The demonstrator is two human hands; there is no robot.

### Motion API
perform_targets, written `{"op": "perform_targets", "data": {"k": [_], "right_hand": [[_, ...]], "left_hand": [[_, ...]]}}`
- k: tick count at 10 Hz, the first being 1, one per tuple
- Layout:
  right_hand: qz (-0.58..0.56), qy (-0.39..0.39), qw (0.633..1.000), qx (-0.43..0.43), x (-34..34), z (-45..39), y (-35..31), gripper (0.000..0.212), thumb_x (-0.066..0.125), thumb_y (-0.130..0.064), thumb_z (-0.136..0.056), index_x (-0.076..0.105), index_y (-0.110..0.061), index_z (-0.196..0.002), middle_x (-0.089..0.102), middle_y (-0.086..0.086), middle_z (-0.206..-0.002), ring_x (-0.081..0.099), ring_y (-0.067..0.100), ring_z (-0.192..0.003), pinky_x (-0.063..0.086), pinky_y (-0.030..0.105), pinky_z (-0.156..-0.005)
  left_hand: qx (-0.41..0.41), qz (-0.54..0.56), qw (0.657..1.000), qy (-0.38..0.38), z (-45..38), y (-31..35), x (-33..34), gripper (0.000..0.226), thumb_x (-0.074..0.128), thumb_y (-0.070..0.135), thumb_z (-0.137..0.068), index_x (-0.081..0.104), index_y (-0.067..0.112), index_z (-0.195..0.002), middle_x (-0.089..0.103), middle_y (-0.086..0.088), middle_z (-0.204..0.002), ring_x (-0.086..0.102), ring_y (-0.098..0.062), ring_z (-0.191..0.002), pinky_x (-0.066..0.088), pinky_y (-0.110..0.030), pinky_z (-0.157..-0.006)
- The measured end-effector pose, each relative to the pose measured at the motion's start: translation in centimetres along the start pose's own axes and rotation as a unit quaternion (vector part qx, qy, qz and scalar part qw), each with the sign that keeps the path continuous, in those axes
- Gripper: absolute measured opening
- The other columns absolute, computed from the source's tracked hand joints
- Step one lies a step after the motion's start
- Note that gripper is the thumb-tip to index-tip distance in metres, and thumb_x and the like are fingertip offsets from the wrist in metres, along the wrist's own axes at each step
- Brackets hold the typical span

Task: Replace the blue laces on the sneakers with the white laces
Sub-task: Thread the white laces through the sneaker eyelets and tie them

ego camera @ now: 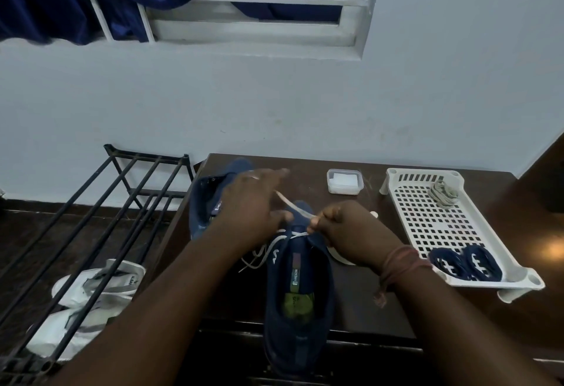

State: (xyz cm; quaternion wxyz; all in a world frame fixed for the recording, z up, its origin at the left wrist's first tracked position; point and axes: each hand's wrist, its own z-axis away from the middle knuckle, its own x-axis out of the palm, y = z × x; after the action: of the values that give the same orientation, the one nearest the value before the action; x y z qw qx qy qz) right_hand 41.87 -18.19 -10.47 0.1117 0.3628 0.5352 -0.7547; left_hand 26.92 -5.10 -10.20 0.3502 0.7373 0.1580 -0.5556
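A navy sneaker point(297, 303) lies on the dark table point(360, 303) with its heel toward me. A white lace point(291, 205) runs across its front eyelets, and a loose end point(254, 259) trails to the left. My right hand point(351, 233) pinches the lace at the shoe's right side. My left hand point(250, 205) hovers over the shoe's front with fingers stretched forward, and the lace passes under it. The second navy sneaker point(207, 202) lies behind my left hand. Two coiled blue laces point(467, 262) rest in a white perforated tray point(433, 220), with a bundled white lace point(444, 193) at its far end.
A small clear lidded box point(344, 185) stands at the table's back. A black metal rack point(100, 217) stands to the left, with white sneakers point(91, 291) on the floor beneath it. A pale wall rises right behind the table.
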Motion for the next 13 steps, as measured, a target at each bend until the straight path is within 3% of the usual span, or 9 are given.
{"op": "perform_targets", "data": {"k": [1,2,3,6,7,9,11,12,13], "right_hand": [[0.046,0.004,0.999,0.011,0.5,-0.1,0.2,0.038,0.067,-0.03,-0.088,0.063,-0.015,-0.053,0.062,-0.001,-0.052,0.059,0.012,-0.054,0.046,0.029,-0.059],[0.03,0.028,0.998,0.039,0.7,0.1,0.4,0.033,0.074,-0.037,-0.082,0.068,-0.013,-0.06,0.065,-0.003,-0.053,0.059,0.006,-0.05,0.051,0.03,-0.061],[0.025,0.035,0.997,0.065,1.2,0.1,0.4,0.029,0.081,-0.04,-0.074,0.069,-0.013,-0.074,0.07,-0.001,-0.069,0.065,0.013,-0.066,0.056,0.034,-0.069],[-0.091,0.002,0.99,0.111,2.2,-0.4,0.9,0.009,0.068,-0.008,-0.083,0.074,-0.003,-0.079,0.074,0.013,-0.077,0.063,0.017,-0.063,0.057,0.038,-0.068],[-0.097,-0.011,0.987,0.124,2.2,-0.4,0.6,0.007,0.068,-0.008,-0.081,0.074,-0.004,-0.08,0.073,0.013,-0.077,0.066,0.02,-0.07,0.058,0.046,-0.078],[0.037,0.023,0.992,0.121,2.7,0.1,0.6,0.021,0.057,-0.027,-0.093,0.065,-0.013,-0.078,0.063,0.002,-0.075,0.062,0.023,-0.082,0.048,0.031,-0.082],[-0.003,-0.057,0.977,0.204,2.1,-0.8,2.7,0.026,0.058,-0.016,-0.089,0.069,-0.009,-0.112,0.067,0.014,-0.115,0.063,0.034,-0.107,0.053,0.044,-0.093],[-0.2,-0.006,0.947,0.251,2.2,-1.4,4.3,0.017,0.06,-0.019,-0.083,0.07,-0.012,-0.096,0.069,0.017,-0.114,0.067,0.031,-0.106,0.056,0.045,-0.092],[-0.165,-0.033,0.957,0.237,2.3,-2.0,5.2,0.021,0.062,-0.023,-0.079,0.071,-0.013,-0.096,0.07,0.016,-0.113,0.068,0.031,-0.105,0.057,0.046,-0.091]], "left_hand": [[0.118,0.133,0.981,-0.08,0.6,1.6,0.9,0.031,0.072,0.032,-0.086,0.072,0.036,-0.116,0.075,0.01,-0.107,0.067,-0.005,-0.1,0.05,-0.04,-0.095],[0.068,0.183,0.975,-0.107,0.6,1.4,1.3,0.009,0.075,0.022,-0.082,0.08,0.029,-0.086,0.075,0.013,-0.08,0.068,-0.003,-0.077,0.056,-0.036,-0.077],[0.018,0.171,0.982,-0.076,0.5,1.4,1.8,0.015,0.068,0.017,-0.086,0.076,0.023,-0.076,0.073,0.012,-0.077,0.068,-0.003,-0.075,0.057,-0.033,-0.075],[-0.003,0.125,0.984,-0.127,0.7,1.6,4.0,0.014,0.064,0.021,-0.085,0.07,0.028,-0.095,0.073,0.007,-0.091,0.064,-0.01,-0.086,0.052,-0.032,-0.083],[0.023,0.077,0.99,-0.118,0.8,1.8,3.9,0.008,0.069,0.022,-0.079,0.077,0.025,-0.081,0.073,0.008,-0.08,0.065,-0.009,-0.075,0.054,-0.032,-0.076],[0.054,-0.049,0.996,-0.044,0.8,2.0,4.8,0.028,0.052,0.034,-0.085,0.076,0.02,-0.081,0.064,-0.003,-0.087,0.058,-0.023,-0.082,0.05,-0.039,-0.076],[-0.006,-0.043,0.998,-0.047,0.9,2.1,5.9,0.029,0.057,0.038,-0.084,0.073,0.018,-0.069,0.054,0.002,-0.078,0.054,-0.023,-0.087,0.047,-0.038,-0.078],[-0.01,-0.06,0.998,-0.032,1.2,3.2,6.2,0.029,0.057,0.036,-0.086,0.072,0.016,-0.072,0.052,0.002,-0.079,0.049,-0.02,-0.087,0.036,-0.032,-0.069],[0.009,-0.075,0.997,-0.013,1.7,4.0,6.4,0.026,0.054,0.029,-0.089,0.07,0.016,-0.072,0.056,-0.002,-0.08,0.05,-0.022,-0.086,0.034,-0.031,-0.072]]}}
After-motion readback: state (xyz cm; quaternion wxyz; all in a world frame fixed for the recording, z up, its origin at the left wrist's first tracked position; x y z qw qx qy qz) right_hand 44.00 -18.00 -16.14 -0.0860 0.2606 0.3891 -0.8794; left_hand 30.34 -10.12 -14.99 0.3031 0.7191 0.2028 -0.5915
